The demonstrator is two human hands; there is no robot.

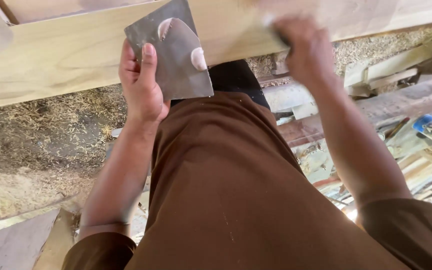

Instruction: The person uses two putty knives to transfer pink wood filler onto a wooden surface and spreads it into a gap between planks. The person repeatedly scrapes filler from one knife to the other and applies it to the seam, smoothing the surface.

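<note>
Pale wood, big plank (66,55) running across top of view, tilted slightly, lower edge facing the person. Grain visible, surface smooth and light.

L hand (140,85): closed round the left edge of a grey metal sheet (173,55), thumb laid flat up its face, fingers wrapped behind. Sheet is flat, roughly square w/ one corner cut, held upright against the plank's face. Two dabs of pale putty (198,58) on it, one near top, one at right edge.

R hand (306,47): blurred, pressed to the plank's lower edge, well right of the sheet. Fingers curled, something dark just showing at the fingertips; can't tell what it is or how tight the grip. A pale smear at the plank where the fingers meet it.

Both arms in brown sleeves (406,230), pushed back off the forearms. Brown garment (226,190) fills the middle of view, a dark patch above it under the plank.

Ground at left: sawdust and shavings (51,135), thick layer. Bottom left corner, a flat board (21,245) lying on the ground. Right side: stacked timber offcuts (401,100), rough lengths, more shavings on top. A blue and white packet (431,125) lies among the scrap at far right.
</note>
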